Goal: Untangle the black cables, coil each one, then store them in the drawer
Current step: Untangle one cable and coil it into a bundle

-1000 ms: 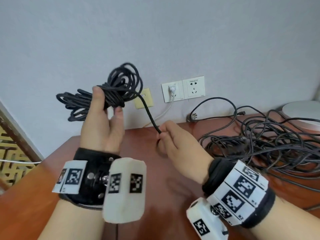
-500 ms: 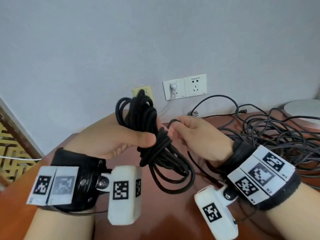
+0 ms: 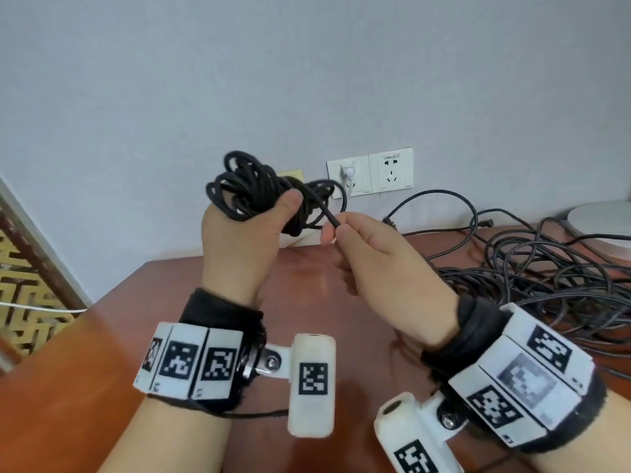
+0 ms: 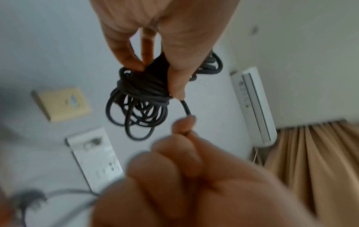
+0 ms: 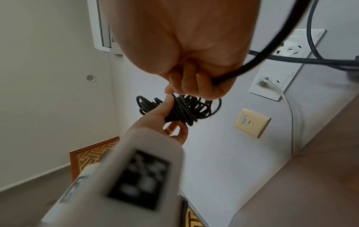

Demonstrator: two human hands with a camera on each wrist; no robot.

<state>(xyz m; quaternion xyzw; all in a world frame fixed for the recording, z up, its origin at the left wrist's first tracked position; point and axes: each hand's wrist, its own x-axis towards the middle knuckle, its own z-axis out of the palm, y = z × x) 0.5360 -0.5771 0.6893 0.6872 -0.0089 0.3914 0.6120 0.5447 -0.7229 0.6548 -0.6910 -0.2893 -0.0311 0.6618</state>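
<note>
One coiled cable [image 3: 259, 192], two hands [image 3: 239, 247].

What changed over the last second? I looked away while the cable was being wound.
The left hand raised the coiled cable upright again; the right hand drew the free end out rightward. Both kept their grip; the tangled cables lay unmoved.

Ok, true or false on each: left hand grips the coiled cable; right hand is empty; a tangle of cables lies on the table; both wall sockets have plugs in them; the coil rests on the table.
1. The left hand grips the coiled cable. True.
2. The right hand is empty. False: it pinches the cable's free end.
3. A cable tangle lies on the table. True.
4. Both wall sockets hold plugs. False: only the left socket does; the right socket is free.
5. The coil rests on the table. False: it is held up in the air.
</note>
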